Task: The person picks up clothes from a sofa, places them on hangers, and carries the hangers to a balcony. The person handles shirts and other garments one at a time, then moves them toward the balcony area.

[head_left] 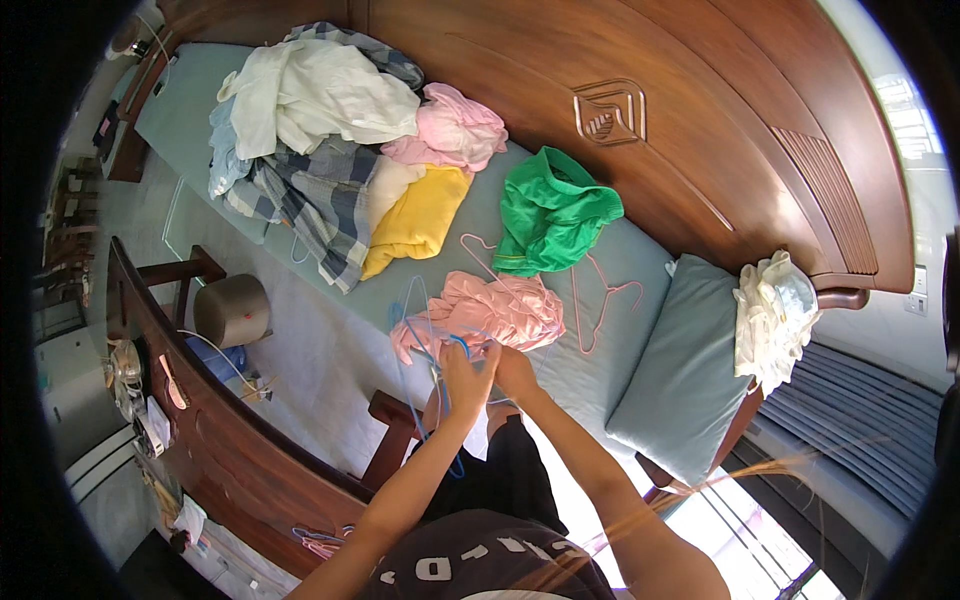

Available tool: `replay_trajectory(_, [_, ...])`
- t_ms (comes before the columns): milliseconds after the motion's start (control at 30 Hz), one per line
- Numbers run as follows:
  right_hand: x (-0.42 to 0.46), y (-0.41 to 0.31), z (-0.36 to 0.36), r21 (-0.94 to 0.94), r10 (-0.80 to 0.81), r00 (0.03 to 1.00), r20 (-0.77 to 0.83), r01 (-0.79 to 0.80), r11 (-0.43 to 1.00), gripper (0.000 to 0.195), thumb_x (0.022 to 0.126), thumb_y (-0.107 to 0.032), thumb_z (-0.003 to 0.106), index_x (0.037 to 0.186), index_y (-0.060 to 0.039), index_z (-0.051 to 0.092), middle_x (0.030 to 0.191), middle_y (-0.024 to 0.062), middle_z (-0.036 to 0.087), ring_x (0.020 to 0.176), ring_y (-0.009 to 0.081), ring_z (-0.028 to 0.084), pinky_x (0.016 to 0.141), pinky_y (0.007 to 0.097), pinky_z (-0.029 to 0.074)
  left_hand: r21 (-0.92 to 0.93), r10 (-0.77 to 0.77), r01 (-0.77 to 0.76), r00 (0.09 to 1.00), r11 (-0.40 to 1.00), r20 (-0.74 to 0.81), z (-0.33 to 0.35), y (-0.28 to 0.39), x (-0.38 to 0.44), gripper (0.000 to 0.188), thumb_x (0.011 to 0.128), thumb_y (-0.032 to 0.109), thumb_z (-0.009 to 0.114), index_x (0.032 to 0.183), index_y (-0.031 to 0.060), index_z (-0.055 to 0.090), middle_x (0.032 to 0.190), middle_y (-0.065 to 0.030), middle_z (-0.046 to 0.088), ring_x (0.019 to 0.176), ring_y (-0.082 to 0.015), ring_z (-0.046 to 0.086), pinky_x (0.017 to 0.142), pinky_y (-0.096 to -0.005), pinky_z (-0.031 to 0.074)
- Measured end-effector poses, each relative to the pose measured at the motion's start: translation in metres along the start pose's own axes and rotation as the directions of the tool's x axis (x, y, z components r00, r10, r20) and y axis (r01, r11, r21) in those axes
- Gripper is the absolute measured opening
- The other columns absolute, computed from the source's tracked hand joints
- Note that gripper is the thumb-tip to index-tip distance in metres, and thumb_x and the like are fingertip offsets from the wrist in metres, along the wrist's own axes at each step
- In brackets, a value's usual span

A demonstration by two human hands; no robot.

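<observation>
Low in the middle of the head view, my left hand [466,379] is closed around several blue wire clothes hangers [411,360], which fan out on both sides of the wrist. My right hand [516,373] is close against it, its fingers curled near the hangers' hooks; what it grips is hard to tell. Just beyond both hands a crumpled salmon-pink satiny garment [495,311] lies on the grey-green seat cushion [570,382]. A pink hanger [598,304] rests to its right, and another pink one lies partly over the garment. Behind is a bunched green garment [551,217].
At the upper left lies a heap with a white shirt [322,97], a checked shirt [315,195] and a yellow garment [424,214]. A grey pillow [682,367] and cream cloth [776,322] are at right. A dark wooden table [247,435] stands at left, near a round stool [232,307].
</observation>
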State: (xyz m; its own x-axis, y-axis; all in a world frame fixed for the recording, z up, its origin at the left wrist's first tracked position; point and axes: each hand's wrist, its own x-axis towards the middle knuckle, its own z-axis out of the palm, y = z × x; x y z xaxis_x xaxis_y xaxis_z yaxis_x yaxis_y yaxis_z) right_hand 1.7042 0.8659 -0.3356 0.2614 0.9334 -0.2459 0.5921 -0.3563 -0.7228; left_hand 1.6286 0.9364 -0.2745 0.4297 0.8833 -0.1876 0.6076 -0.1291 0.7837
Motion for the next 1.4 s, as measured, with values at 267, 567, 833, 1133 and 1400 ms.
replay_trajectory(267, [0.009,-0.008,-0.034,0.346,0.155,0.983,-0.100,-0.112,0.932,0.030,0.067,-0.004,0.054,0.096,-0.0042,0.047,0.084,0.0130,0.053,0.069,0.0256,0.053,0.059,0.0326,0.043,-0.346,-0.110,0.176,0.973,0.921,0.202,0.000,0.029,0.025,0.028,0.085,0.026,0.047,0.085,-0.0018,0.052,0.078,-0.0092,0.058,0.069,-0.0151,0.053,0.059,-0.0278,0.040])
replay_trajectory(567, [-0.021,0.062,-0.066,0.450,0.326,0.940,-0.095,-0.252,0.857,0.057,0.064,0.006,0.052,0.117,-0.0062,0.037,0.124,0.0124,0.034,0.083,0.0154,0.055,0.065,0.0287,0.048,-0.407,-0.249,0.177,0.959,0.896,-0.133,-0.011,0.007,0.025,0.029,0.088,0.023,0.039,0.086,-0.0042,0.046,0.072,-0.0108,0.052,0.066,-0.0180,0.049,0.058,-0.0293,0.038])
replay_trajectory(833, [-0.061,-0.012,-0.188,0.982,0.474,0.872,0.119,-0.174,0.074,0.043,0.085,0.000,0.036,0.126,0.0020,0.023,0.131,0.0205,0.023,0.095,0.0199,0.054,0.056,0.0262,0.053,-0.341,-0.337,0.407,0.909,0.848,0.246,-0.054,0.024,0.031,0.029,0.087,0.025,0.044,0.088,-0.0008,0.056,0.064,0.0003,0.047,0.056,-0.0072,0.041,0.049,-0.0247,0.036])
replay_trajectory(1133, [-0.048,-0.026,-0.161,0.740,0.406,0.913,-0.029,0.293,-0.605,0.048,0.082,0.004,0.037,0.128,-0.0022,0.024,0.130,0.0126,0.031,0.100,0.0124,0.050,0.052,0.0090,0.045,-0.683,-0.297,0.496,0.868,0.536,0.397,-0.036,0.057,0.040,0.043,0.086,0.042,0.036,0.094,0.0059,0.057,0.073,-0.0007,0.054,0.059,-0.0067,0.041,0.056,-0.0199,0.033])
replay_trajectory(1400, [0.001,0.019,-0.076,0.951,0.508,0.818,0.271,-0.310,-0.008,0.037,0.083,-0.018,0.045,0.117,-0.0045,0.041,0.118,0.0100,0.044,0.094,0.0182,0.052,0.060,0.0276,0.047,-0.836,-0.201,0.499,0.864,0.227,0.461,-0.078,0.071,0.040,0.029,0.087,0.034,0.041,0.076,0.0083,0.047,0.076,-0.0049,0.052,0.066,-0.0126,0.044,0.066,-0.0262,0.037])
